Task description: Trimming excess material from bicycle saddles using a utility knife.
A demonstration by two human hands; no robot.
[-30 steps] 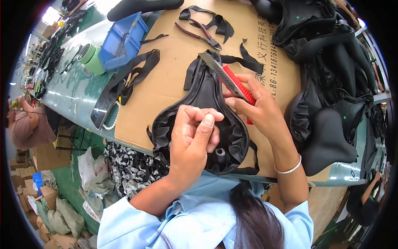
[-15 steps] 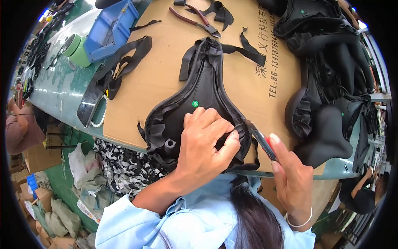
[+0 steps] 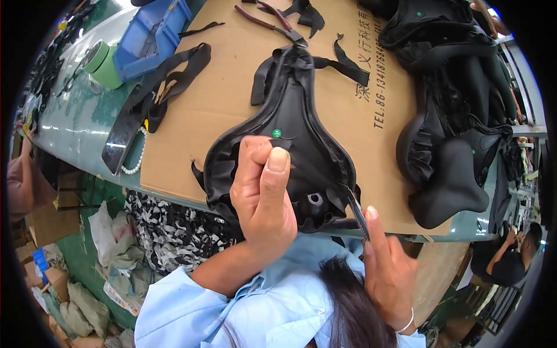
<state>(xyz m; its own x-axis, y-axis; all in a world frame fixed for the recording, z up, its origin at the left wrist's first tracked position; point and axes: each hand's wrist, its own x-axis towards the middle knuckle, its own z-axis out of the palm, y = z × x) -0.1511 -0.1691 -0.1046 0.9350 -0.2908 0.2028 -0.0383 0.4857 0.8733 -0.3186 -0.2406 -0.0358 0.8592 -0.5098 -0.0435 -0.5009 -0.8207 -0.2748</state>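
Black pear-shaped bicycle saddle, with gathered fabric around its wide end and a small round green sticker, lies underside up on a flat brown cardboard sheet covering part of a glossy green desk. Its narrow end points away from the person, its wide end sits at the near edge. Above the wide part, the left hand is curled closed, thumb over the bent index finger; whether it pinches anything cannot be told. Beside the lower right rim, the right hand grips a slim dark knife, its tip at the saddle's edge. Red-handled metal pliers lie just beyond the narrow end. To the left are a blue plastic bin and a green cylindrical container; to the right, more black saddles are heaped.
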